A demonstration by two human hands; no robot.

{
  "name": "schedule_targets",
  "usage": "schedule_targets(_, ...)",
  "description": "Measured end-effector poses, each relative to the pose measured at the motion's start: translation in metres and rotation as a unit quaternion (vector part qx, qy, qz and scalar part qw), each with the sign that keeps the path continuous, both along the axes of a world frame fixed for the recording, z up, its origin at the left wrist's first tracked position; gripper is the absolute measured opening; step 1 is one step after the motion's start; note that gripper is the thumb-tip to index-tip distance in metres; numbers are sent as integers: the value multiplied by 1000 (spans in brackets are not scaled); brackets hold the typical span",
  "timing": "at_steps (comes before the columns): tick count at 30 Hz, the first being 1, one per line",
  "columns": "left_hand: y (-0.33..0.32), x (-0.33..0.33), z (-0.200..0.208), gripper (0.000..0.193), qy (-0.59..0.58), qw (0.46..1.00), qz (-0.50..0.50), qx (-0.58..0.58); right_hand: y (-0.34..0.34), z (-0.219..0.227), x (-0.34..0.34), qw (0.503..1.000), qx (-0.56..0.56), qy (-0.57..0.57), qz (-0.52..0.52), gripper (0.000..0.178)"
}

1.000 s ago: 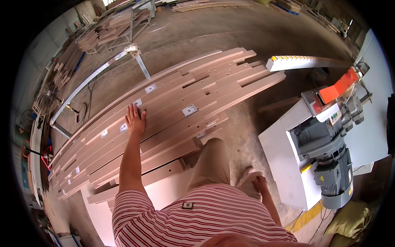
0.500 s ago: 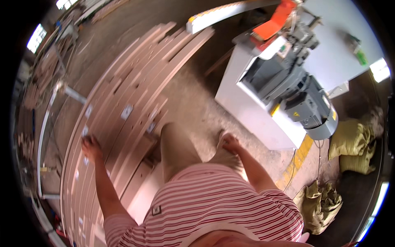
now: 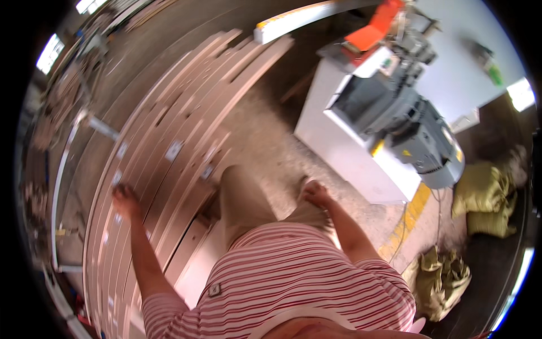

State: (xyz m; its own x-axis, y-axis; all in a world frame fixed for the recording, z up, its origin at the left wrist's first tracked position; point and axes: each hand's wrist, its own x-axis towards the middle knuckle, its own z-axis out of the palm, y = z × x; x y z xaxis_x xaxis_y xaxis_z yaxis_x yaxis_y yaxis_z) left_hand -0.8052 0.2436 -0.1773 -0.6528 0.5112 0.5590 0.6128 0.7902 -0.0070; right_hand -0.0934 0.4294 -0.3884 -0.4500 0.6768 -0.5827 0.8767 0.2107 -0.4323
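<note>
My left hand (image 3: pixel 127 202) rests on a broad spread of long pinkish-brown wooden boards (image 3: pixel 186 133) at my left. Its fingers are slightly bent and apart, touching the board faces near the outer edge, and no object shows in its grasp. Several boards carry small white labels (image 3: pixel 174 150), and some have holes or notches. Hanging by my right leg, my right hand (image 3: pixel 317 194) is loosely bent with nothing visible in it. Both hands are a little blurred.
A white machine cabinet (image 3: pixel 350 152) with a grey motor (image 3: pixel 420 150) and an orange guard (image 3: pixel 370 34) stands to the right. Yellowish sacks (image 3: pixel 480 195) lie beyond it. A yellow line (image 3: pixel 413 217) crosses the floor. At the far left runs a pale metal frame (image 3: pixel 59 186).
</note>
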Motion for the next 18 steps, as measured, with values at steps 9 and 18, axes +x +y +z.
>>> schedule_targets(9, -1, 16, 4, 55, -71, 989, 104, -72, -2, 11, -17, 995, -38, -5, -89, 58)
schedule_targets(18, 2, 8, -4, 56, -55, 993, 87, -60, -1, 7, -7, 998, -41, 2, -55, 61)
